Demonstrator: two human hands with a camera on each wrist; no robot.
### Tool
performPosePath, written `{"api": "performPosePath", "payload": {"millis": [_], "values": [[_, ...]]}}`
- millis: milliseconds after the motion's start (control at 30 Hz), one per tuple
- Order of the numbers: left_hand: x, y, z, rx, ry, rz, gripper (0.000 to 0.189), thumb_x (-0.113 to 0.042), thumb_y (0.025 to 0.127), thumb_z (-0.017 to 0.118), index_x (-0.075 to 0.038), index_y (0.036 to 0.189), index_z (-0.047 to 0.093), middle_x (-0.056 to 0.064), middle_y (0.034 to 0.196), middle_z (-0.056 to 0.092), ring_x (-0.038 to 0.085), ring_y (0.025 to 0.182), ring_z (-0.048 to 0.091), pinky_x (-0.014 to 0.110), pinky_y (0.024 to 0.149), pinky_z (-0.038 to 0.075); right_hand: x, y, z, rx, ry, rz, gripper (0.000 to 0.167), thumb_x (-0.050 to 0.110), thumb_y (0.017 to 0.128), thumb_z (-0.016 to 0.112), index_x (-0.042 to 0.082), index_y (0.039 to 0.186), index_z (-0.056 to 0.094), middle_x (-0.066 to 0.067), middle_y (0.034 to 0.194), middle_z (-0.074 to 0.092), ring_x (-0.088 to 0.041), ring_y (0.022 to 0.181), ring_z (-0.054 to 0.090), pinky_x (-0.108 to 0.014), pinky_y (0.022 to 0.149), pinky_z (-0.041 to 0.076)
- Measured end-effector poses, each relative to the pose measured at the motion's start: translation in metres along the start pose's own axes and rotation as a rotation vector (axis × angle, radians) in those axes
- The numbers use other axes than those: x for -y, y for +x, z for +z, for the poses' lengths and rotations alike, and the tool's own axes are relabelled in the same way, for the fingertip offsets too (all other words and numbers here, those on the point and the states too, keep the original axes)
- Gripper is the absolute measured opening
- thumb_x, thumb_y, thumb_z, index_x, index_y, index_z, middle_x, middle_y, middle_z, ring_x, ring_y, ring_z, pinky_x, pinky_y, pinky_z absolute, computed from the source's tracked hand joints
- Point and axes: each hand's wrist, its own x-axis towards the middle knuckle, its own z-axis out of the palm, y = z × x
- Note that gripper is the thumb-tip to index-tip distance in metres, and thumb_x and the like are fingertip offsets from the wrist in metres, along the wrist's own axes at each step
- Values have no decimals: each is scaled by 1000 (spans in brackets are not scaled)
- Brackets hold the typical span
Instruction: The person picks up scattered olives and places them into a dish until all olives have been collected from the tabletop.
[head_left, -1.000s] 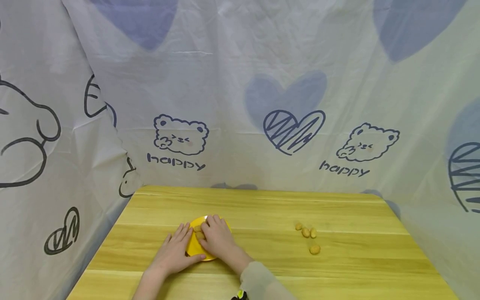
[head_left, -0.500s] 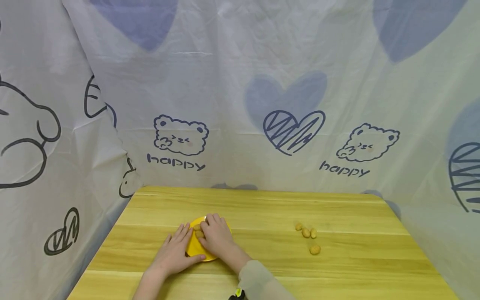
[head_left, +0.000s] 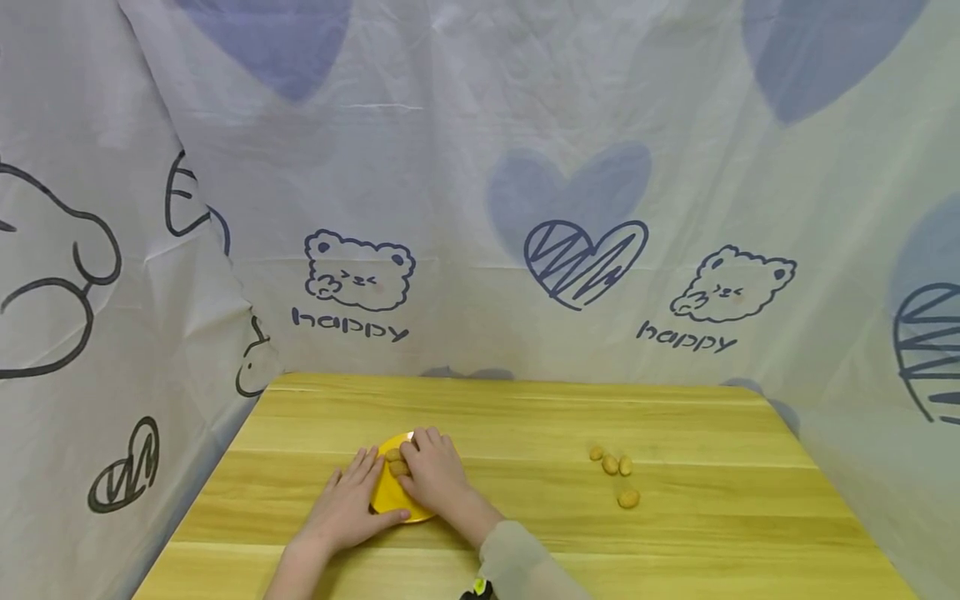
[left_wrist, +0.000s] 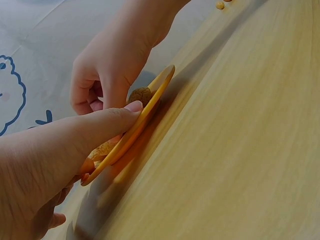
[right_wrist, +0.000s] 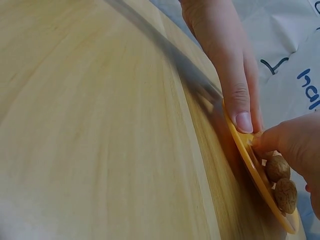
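The word "happy" (head_left: 350, 326) stands twice on the pale cloth (head_left: 457, 200), under two bear drawings (head_left: 360, 271).

In the head view, the plate (head_left: 392, 498) is partly covered by the left hand (head_left: 348, 504) and the right hand (head_left: 437, 468); anything under the right fingers is hidden. Surface detail of the small nuts (head_left: 628, 498) is lost to size, and the black-and-yellow item (head_left: 476, 594) is cut off at the bottom. In the right wrist view, one walnut (right_wrist: 278, 169) is partly blocked.
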Motion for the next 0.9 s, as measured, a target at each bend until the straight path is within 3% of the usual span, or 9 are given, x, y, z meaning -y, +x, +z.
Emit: {"api": "performPosePath", "payload": {"millis": [433,900], "values": [[-1,-1,-2,-4,5,0,104,-75,80,55,1,148,37,18,160,27,37,150,21,67,116,21,-10,-13,-4,-71,20,-32,31,41,83,74,21,104,64,3,95,52,-13,87,45,-23,70,37],[0,0,-1,8,3,-9,105,-75,80,56,0,149,35,18,160,25,36,150,19,66,117,20,-27,-33,-14,-56,51,-29,35,41,84,74,18,109,65,2,97,54,-15,91,47,-27,78,43]]}}
